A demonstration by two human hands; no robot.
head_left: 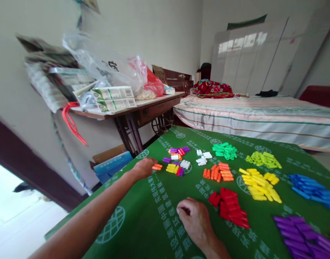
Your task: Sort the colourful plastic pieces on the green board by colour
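My left hand (145, 167) reaches to the far left part of the green tabletop, fingers closed at a few small orange plastic tubes (156, 167); its grip is partly hidden. Just right of it lies a mixed group of tubes: yellow ones (172, 168), white ones (184, 164) and purple ones (166, 159). My right hand (194, 219) rests curled on the near part of the table, with nothing visible in it. Beside it is a pile of red tubes (232, 207). Beyond that sits an orange pile (218, 172).
Further piles hold yellow (260, 185), green (224, 151), lime (263, 159), blue (314, 190) and purple tubes (302, 235). A side table (151, 103) with boxes (115, 99) and plastic bags stands at the left. A bed (251, 111) borders the far side.
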